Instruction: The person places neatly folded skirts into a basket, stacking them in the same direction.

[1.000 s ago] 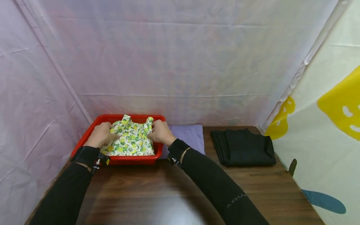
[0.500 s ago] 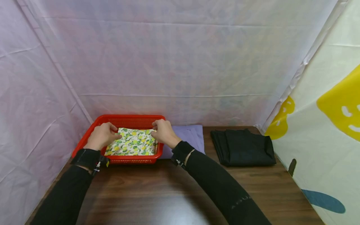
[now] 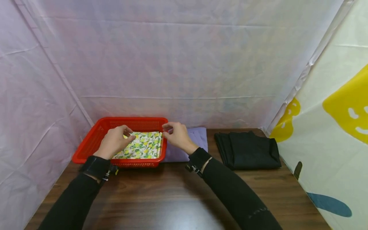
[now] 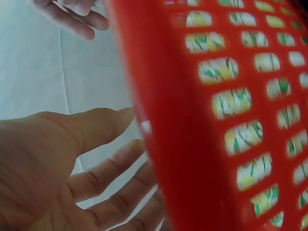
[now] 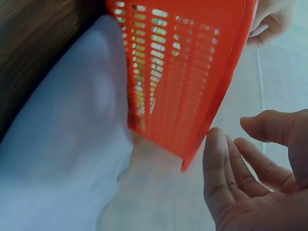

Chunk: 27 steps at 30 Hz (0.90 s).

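On the wooden table (image 3: 143, 198), seen from the head, the red basket (image 3: 138, 162) sits at the back left, and there's the lemon-print cloth (image 3: 145, 147), folded flat inside, toward the basket's right end! The left hand (image 3: 116, 140) hangs over the cloth's left part, thumb and fingers parted by a modest gap; the right hand (image 3: 178, 136) is up by the right rim, over a purple cloth (image 3: 198, 140), its thumb and fingertips well apart too. Further right lies a folded black cloth (image 3: 250, 150), with a pale fabric wall (image 3: 178, 70) behind it all. Across to the left wrist: the rim slices down the middle, green and yellow print flashing through the slots, and the left hand is spread wide just beside it; whether a fingertip touches, I can't tell. Over to the right wrist: the basket's slotted side tilts through the view, the purple cloth just beside it, and the right hand shows long, loose fingers, the thumb clear of them, a wide grip.
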Tool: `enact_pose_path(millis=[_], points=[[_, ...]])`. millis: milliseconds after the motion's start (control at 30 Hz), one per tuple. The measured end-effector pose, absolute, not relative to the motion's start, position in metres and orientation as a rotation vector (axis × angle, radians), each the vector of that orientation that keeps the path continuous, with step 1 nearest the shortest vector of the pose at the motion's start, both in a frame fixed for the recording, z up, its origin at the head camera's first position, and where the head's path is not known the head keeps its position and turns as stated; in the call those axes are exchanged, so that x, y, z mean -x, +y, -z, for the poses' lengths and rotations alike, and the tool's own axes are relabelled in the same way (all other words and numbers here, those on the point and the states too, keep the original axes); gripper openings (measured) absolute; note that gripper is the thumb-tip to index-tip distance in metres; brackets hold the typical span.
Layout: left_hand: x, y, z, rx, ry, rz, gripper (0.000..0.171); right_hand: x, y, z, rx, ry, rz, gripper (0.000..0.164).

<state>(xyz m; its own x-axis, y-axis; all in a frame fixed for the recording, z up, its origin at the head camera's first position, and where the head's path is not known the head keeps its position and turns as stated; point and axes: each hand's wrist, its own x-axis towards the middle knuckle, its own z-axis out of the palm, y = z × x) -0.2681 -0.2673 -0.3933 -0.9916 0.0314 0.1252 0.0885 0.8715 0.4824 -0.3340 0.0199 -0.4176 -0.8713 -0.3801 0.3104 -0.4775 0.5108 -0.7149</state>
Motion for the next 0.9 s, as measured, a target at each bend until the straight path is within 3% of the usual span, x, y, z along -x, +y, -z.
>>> enact_pose_path(millis=[900], points=[[0.235, -0.133, 0.409, 0.542, -2.649, 0.557, 0.041, 0.338, 0.119, 0.455, -0.797, -2.848, -0.862, 0.042]])
